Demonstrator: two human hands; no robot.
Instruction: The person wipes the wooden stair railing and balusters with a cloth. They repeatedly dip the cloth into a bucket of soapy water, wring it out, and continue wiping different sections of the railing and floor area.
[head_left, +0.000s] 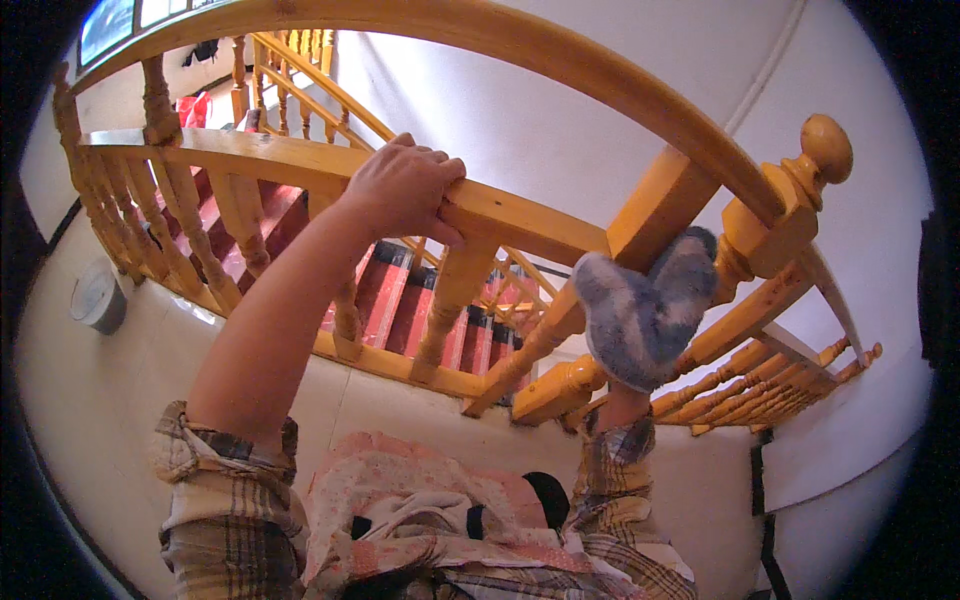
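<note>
My left hand (409, 187) grips the lower wooden rail (525, 217) of a stair balustrade, fingers over its top and thumb on the near side. A fuzzy grey-blue mitt (630, 322) covers my right hand, so its fingers are hidden. The mitt's thumb and finger parts lie on either side of a square wooden post block (660, 202), which sits between the lower rail and the curved handrail (570, 67). To the right of the mitt stands a newel post (772, 232) with a ball top.
Beyond the balusters, red stairs (397, 307) with dark edges go down. A bucket (99, 300) stands on the tiled floor at left. Another balustrade (742, 382) runs off to the right beside a white wall (862, 405). A red bag-like item (193, 111) lies beyond.
</note>
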